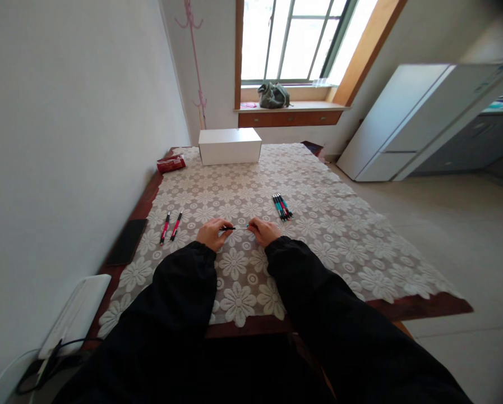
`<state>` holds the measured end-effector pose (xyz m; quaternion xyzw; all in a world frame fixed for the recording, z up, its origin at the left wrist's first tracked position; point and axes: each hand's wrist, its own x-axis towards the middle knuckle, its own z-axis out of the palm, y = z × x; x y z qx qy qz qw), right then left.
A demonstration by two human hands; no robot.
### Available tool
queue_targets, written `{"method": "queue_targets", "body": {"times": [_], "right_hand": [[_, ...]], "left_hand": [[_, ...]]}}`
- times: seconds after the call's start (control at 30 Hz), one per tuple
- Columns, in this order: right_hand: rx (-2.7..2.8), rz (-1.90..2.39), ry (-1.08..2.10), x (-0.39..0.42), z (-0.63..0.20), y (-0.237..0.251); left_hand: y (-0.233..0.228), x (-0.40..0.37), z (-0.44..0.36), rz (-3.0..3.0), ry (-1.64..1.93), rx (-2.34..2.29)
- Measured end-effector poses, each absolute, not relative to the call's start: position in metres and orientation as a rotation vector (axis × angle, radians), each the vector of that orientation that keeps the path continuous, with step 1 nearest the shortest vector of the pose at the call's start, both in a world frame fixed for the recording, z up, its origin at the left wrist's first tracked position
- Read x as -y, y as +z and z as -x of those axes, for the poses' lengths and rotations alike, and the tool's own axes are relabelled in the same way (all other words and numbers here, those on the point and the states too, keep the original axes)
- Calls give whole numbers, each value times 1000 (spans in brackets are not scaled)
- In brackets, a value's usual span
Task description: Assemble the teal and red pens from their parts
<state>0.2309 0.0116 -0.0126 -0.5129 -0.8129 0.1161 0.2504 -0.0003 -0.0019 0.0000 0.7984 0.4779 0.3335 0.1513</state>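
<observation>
**Both hands on one pen, middle of the lace cloth**

My left hand (211,233) and my right hand (263,230) meet just below the centre of the frame, fingers curled in, each pinching one end of a thin black pen with a pale, teal-tipped end (235,228). The dark part sits in my left fingers and the light end in my right; the pen lies level between them, just above the cloth. Whether it is one piece or two I cannot tell.

Under my hands is the white lace tablecloth with a flower pattern (339,241), which covers most of the dark red-brown wooden table (419,307). The cloth stops short of the table's near edge and left edge, leaving bare wood strips there.

To the left of my left hand, well apart, lie two red-and-black pens (170,226) side by side. To the upper right of my right hand, near it, a small bunch of teal, red and black pens (282,206) lies close together. Between these groups the cloth is open, and the right half of it is bare out to its edge.

At the far end stands a white rectangular cardboard box (230,145), with a red packet (171,164) to its left near the corner. A flat black rectangle (127,241) lies on the left edge strip.
</observation>
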Motion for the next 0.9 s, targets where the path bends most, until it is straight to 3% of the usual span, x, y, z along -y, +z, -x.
{"method": "queue_targets", "body": {"times": [0.9], "right_hand": [[2321, 1329, 341, -12, -229, -15]], "left_hand": [[-1, 1, -1, -2331, 909, -1255]]}}
